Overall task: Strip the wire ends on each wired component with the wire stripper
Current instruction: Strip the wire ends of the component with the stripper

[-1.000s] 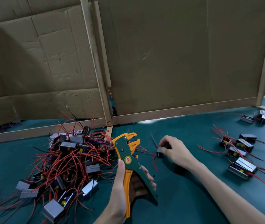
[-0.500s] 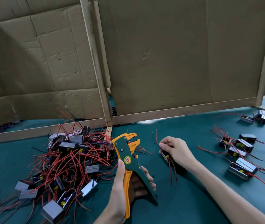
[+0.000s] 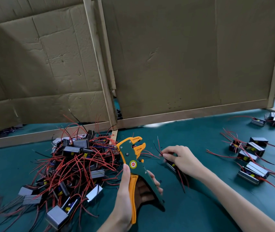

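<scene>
Now that the right hand point(image 3: 182, 160) has pinched the wire ends point(image 3: 159, 144) upright, component point(image 3: 170, 164) beneath its fingers, they can meet the wire stripper point(image 3: 133, 158) clasped, jaws apart, in the left hand point(image 3: 125, 195).

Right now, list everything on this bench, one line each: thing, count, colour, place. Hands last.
wire stripper: one, green and orange, upright at centre
single component: one, metal with red and black wires, under the right hand
component pile: too tangled to count, grey with red wires, left
component group: several, grey and black, right
far components: two, grey, back right
cardboard panels: two, brown, upright behind
table: one, teal, underneath everything
left hand: grips the stripper handles
right hand: pinches the single component's wires
</scene>
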Tool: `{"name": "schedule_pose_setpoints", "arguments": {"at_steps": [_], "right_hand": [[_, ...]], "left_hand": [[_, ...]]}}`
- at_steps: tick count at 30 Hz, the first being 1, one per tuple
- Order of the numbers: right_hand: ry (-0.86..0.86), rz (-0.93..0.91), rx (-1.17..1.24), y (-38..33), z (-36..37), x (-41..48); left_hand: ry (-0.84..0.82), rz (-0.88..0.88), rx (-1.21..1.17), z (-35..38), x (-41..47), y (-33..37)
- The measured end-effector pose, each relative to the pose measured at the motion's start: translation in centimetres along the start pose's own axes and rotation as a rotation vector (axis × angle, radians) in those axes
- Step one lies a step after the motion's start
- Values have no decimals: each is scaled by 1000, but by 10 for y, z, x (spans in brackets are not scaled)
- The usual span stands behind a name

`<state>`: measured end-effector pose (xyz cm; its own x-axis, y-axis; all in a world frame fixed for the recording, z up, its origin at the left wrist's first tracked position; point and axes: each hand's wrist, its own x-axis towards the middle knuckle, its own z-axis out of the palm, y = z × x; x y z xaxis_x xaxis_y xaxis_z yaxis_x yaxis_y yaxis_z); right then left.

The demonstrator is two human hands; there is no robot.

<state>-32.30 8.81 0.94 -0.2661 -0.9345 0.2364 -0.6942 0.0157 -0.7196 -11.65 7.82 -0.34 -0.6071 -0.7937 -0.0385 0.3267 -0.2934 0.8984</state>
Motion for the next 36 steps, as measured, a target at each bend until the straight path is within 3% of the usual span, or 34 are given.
{"name": "schedule_pose_setpoints", "arguments": {"at_steps": [9, 17, 23, 27, 36], "right_hand": [[-37, 88, 119, 0, 0, -1], [-168, 187, 793, -6, -10, 1], [-379, 142, 1087, -22, -17, -6], [-398, 202, 1294, -26, -19, -8], [-434, 217, 1343, -29, -19, -14]], "left_hand": [[31, -9, 51, -2, -2, 2], [12, -36, 10, -2, -4, 5], [-94, -115, -81, -3, -3, 7], [-190, -166, -114, -5, -2, 8], [-253, -199, -43, -9, -2, 9]]}}
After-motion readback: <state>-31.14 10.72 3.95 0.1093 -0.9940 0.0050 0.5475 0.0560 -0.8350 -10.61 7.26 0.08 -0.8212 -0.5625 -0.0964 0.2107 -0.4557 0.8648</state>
